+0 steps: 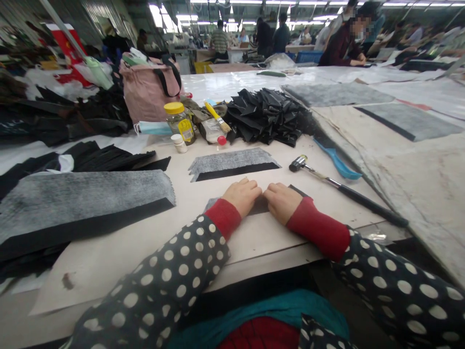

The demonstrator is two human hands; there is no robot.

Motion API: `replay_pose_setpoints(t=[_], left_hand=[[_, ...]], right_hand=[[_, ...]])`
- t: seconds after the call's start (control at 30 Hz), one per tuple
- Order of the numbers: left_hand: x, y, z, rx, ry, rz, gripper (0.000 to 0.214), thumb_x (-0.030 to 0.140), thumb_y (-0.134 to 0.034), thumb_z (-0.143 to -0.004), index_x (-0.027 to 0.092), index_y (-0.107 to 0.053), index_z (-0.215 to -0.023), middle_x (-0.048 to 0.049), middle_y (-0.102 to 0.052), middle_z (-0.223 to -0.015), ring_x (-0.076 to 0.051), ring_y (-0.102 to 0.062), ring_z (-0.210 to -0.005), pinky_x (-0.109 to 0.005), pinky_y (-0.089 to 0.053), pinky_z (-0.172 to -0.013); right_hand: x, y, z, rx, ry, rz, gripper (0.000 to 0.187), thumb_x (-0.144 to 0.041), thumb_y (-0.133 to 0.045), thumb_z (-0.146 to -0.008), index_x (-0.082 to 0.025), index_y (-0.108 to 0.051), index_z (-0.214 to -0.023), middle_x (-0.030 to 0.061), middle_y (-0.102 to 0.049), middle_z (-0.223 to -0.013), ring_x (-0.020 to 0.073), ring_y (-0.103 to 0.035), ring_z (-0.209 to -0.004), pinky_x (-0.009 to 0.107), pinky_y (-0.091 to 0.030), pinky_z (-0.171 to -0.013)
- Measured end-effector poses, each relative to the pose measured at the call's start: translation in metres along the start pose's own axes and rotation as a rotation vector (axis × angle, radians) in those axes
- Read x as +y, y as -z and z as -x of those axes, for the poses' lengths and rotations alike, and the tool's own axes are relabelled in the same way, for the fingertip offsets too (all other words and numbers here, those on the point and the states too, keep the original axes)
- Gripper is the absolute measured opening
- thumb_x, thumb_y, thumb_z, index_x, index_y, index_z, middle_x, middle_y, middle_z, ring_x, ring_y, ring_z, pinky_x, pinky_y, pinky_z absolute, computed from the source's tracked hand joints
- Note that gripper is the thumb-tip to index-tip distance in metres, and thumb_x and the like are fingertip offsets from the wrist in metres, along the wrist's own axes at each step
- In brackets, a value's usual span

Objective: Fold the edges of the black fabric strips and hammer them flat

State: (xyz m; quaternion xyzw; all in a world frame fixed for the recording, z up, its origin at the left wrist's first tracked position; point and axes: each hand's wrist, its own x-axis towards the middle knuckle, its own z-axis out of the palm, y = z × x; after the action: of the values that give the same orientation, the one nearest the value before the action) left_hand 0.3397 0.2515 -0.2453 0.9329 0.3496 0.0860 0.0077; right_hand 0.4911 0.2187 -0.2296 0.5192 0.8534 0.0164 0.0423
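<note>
My left hand (242, 195) and my right hand (283, 201) are side by side, nearly touching, with fingers curled onto a dark fabric piece (259, 207). Both hands cover most of that piece; its black end shows past my right hand and a grey end beside my left wrist. Just beyond lies a grey-backed fabric piece (232, 162) with a black strip along its near edge. To the right rests a small mallet (337, 186) with a long black handle. Past the mallet is a curved blue plastic strip (338, 159).
Larger grey-and-black panels (87, 194) lie stacked at the left. A heap of black pieces (265, 114), a yellow-handled brush (217, 117), a yellow-lidded jar (179, 121), a white bottle (178, 143) and a pink bag (145, 89) stand behind. Other people work at far tables.
</note>
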Motion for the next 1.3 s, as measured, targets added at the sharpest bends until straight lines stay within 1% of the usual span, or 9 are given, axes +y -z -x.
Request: replay_pose_setpoints(t=[0.17, 0.33, 0.47, 0.6, 0.7, 0.93, 1.07, 1.17, 1.3], left_hand=[[-0.024, -0.003, 0.015, 0.017, 0.038, 0.269, 0.022, 0.016, -0.045, -0.082, 0.020, -0.060, -0.099, -0.0042, -0.055, -0.092, -0.016, -0.050, -0.087, -0.030, -0.042, -0.081], [-0.038, -0.004, 0.032, 0.096, 0.175, 0.456, 0.022, 0.011, -0.051, -0.076, 0.015, -0.062, -0.094, -0.0035, -0.057, -0.086, -0.014, -0.054, -0.082, -0.026, -0.043, -0.079], [-0.031, -0.005, 0.033, 0.139, 0.192, 0.455, 0.024, 0.006, -0.050, -0.071, 0.016, -0.064, -0.087, -0.0026, -0.059, -0.083, -0.015, -0.054, -0.081, -0.027, -0.043, -0.078], [-0.029, -0.007, 0.031, 0.159, 0.198, 0.444, 0.025, 0.004, -0.049, -0.068, 0.016, -0.064, -0.084, -0.0020, -0.058, -0.081, -0.015, -0.053, -0.079, -0.028, -0.043, -0.077], [-0.030, -0.008, 0.032, 0.157, 0.181, 0.423, 0.025, 0.005, -0.049, -0.068, 0.018, -0.064, -0.083, -0.0014, -0.058, -0.081, -0.016, -0.053, -0.081, -0.028, -0.042, -0.078], [-0.028, -0.006, 0.033, 0.090, 0.126, 0.301, 0.025, 0.006, -0.046, -0.072, 0.018, -0.064, -0.084, -0.0034, -0.058, -0.089, -0.017, -0.052, -0.086, -0.030, -0.042, -0.082], [-0.041, -0.001, 0.039, 0.057, 0.073, 0.410, 0.027, 0.007, -0.045, -0.075, 0.018, -0.064, -0.091, -0.0030, -0.059, -0.089, -0.015, -0.053, -0.087, -0.028, -0.042, -0.084], [-0.050, 0.002, 0.050, 0.070, 0.148, 0.505, 0.027, 0.007, -0.049, -0.074, 0.016, -0.062, -0.094, -0.0030, -0.059, -0.089, -0.014, -0.054, -0.087, -0.027, -0.042, -0.084], [-0.051, 0.004, 0.060, 0.116, 0.243, 0.502, 0.025, 0.004, -0.050, -0.070, 0.014, -0.064, -0.088, -0.0026, -0.060, -0.085, -0.014, -0.055, -0.082, -0.027, -0.044, -0.080]], right_hand=[[-0.007, 0.001, 0.001, 0.032, -0.018, 0.025, 0.028, -0.028, -0.039, -0.086, -0.011, -0.061, -0.085, 0.0115, -0.056, -0.086, 0.0220, -0.049, -0.083, 0.031, -0.036, -0.078], [-0.004, -0.008, 0.000, 0.116, -0.074, -0.028, 0.026, -0.032, -0.043, -0.085, -0.012, -0.059, -0.085, 0.0112, -0.056, -0.088, 0.0213, -0.048, -0.083, 0.031, -0.036, -0.078], [-0.006, -0.014, -0.005, 0.148, -0.064, -0.171, 0.020, -0.022, -0.047, -0.081, -0.011, -0.059, -0.093, 0.0102, -0.056, -0.093, 0.0208, -0.048, -0.088, 0.031, -0.036, -0.082], [-0.011, -0.014, -0.012, 0.130, -0.022, -0.289, 0.031, -0.007, -0.044, -0.074, -0.011, -0.057, -0.102, 0.0097, -0.055, -0.099, 0.0189, -0.047, -0.093, 0.028, -0.035, -0.085], [-0.015, -0.012, -0.015, 0.129, 0.004, -0.296, 0.034, -0.003, -0.042, -0.072, -0.012, -0.059, -0.099, 0.0088, -0.055, -0.096, 0.0180, -0.048, -0.090, 0.027, -0.035, -0.085], [-0.024, -0.009, -0.015, 0.077, 0.081, -0.048, 0.021, -0.010, -0.042, -0.077, -0.010, -0.061, -0.087, 0.0106, -0.055, -0.085, 0.0215, -0.047, -0.082, 0.031, -0.035, -0.079], [-0.028, -0.007, -0.015, 0.107, 0.059, -0.031, 0.025, -0.025, -0.040, -0.085, -0.012, -0.061, -0.083, 0.0105, -0.055, -0.084, 0.0211, -0.047, -0.081, 0.032, -0.035, -0.078], [-0.029, -0.006, -0.014, 0.105, 0.023, -0.054, 0.026, -0.029, -0.041, -0.085, -0.012, -0.061, -0.083, 0.0103, -0.056, -0.086, 0.0211, -0.048, -0.083, 0.031, -0.035, -0.078], [-0.030, -0.006, -0.016, 0.110, -0.009, -0.120, 0.023, -0.026, -0.044, -0.083, -0.012, -0.061, -0.089, 0.0106, -0.056, -0.089, 0.0214, -0.048, -0.086, 0.031, -0.036, -0.080]])
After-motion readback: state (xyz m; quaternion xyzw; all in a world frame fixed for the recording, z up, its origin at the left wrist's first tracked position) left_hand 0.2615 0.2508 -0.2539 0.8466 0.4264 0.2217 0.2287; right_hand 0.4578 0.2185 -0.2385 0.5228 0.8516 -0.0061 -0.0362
